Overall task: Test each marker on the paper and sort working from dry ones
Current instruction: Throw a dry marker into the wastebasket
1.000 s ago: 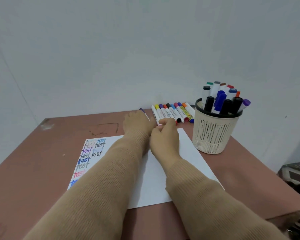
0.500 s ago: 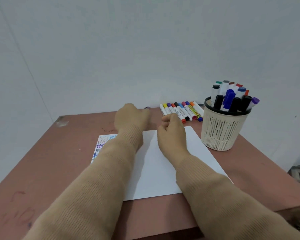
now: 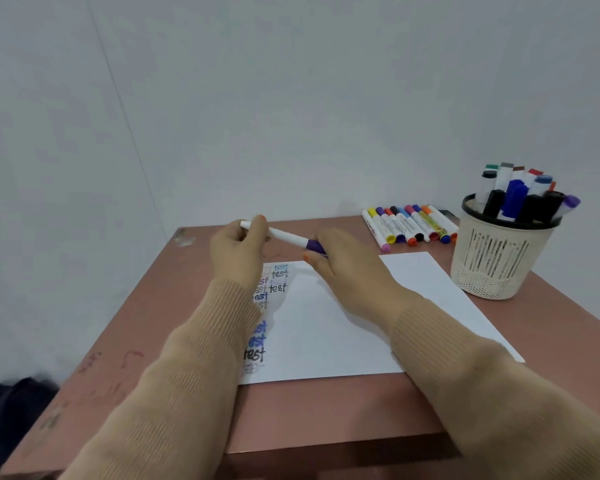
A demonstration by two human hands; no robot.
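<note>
The purple-capped marker (image 3: 288, 238) is held nearly level in the air just above the far left corner of the paper (image 3: 343, 327), with a hand at each end. The left hand (image 3: 238, 252) curls thumb and fingers round the tail of the white barrel; the right hand (image 3: 347, 261) is closed over the purple cap. It looks to me like a light, stiff plastic stick, smooth enough to slip, so barrel and cap seem the sensible grips. Beyond the paper's far right corner lies a row of markers (image 3: 409, 225). Right of the paper stands a crammed basket (image 3: 496, 261), easily knocked. The paper's right part is blank, and the table (image 3: 153, 341) edge runs close along its near side.
</note>
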